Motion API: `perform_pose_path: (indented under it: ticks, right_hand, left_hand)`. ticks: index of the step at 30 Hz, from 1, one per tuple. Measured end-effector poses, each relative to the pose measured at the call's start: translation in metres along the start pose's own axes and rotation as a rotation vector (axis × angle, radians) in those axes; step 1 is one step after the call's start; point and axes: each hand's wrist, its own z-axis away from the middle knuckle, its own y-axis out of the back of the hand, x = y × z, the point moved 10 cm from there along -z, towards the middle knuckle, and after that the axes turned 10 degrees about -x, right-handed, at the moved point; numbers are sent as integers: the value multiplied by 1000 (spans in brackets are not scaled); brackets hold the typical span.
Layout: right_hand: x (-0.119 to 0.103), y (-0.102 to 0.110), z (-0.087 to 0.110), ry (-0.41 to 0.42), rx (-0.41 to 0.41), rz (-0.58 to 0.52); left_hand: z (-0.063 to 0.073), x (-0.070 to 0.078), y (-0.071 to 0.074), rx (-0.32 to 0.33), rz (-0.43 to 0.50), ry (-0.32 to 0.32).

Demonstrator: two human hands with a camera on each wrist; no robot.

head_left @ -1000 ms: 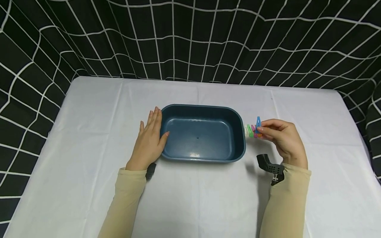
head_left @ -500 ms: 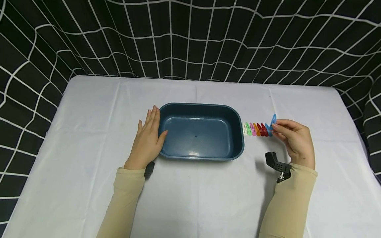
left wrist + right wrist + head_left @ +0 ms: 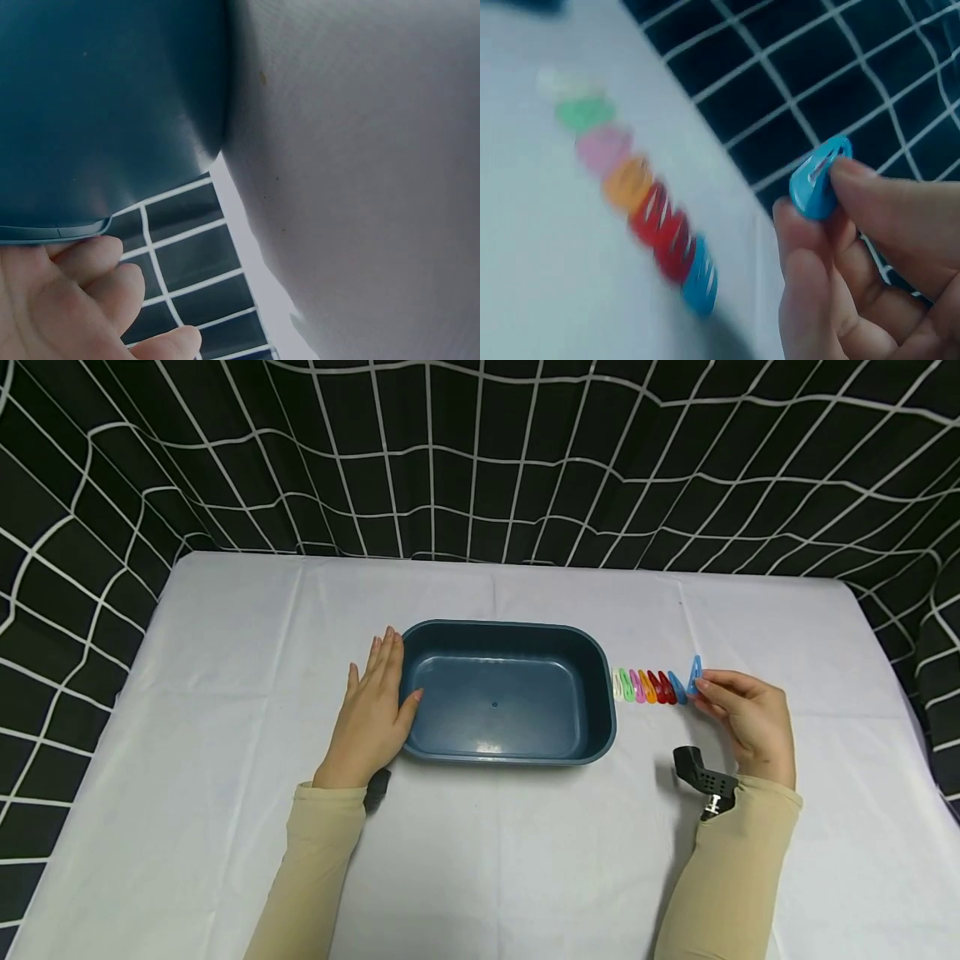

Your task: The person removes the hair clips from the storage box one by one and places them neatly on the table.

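Note:
Between thumb and fingers, my right hand [image 3: 746,718] pinches a blue snap hair clip [image 3: 821,180], held up off the cloth. Just left of it lies a row of hair clips: a blue clip [image 3: 677,687] at the right end, then two red clips [image 3: 660,214], an orange clip [image 3: 628,184], a pink clip [image 3: 604,148], a green clip [image 3: 585,114] and a white one beside the basin. My left hand [image 3: 367,706] rests with straight fingers on the left rim of the dark blue plastic basin [image 3: 495,760], its thumb over the edge.
A white cloth [image 3: 225,777] covers the table. Behind it and at both sides hangs a black curtain with a white grid [image 3: 480,460]. A black wrist mount [image 3: 705,781] sticks out from the right sleeve.
My right hand has moved right, away from the basin, bringing the clip row into view. Lately it has shifted slightly off the row's end with the blue clip. My left hand stays on the basin.

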Motion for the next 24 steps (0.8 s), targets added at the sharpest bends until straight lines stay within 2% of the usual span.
perform_pose_path:
  ticks: [6, 11, 15, 21, 24]
  right_hand:
    - [10, 22, 0, -64, 90, 116]
    - [15, 32, -1, -74, 124, 117]
    - [19, 38, -2, -87, 166, 157]
    - [20, 41, -7, -100, 200, 284]
    - [18, 42, -8, -108, 227, 380]
  left_hand:
    - [0, 0, 0, 6, -1, -3]
    - [0, 0, 0, 1, -1, -4]
    - [-1, 0, 0, -4, 0, -2]
    - [0, 0, 0, -5, -1, 3]
    - [0, 0, 0, -8, 1, 3]
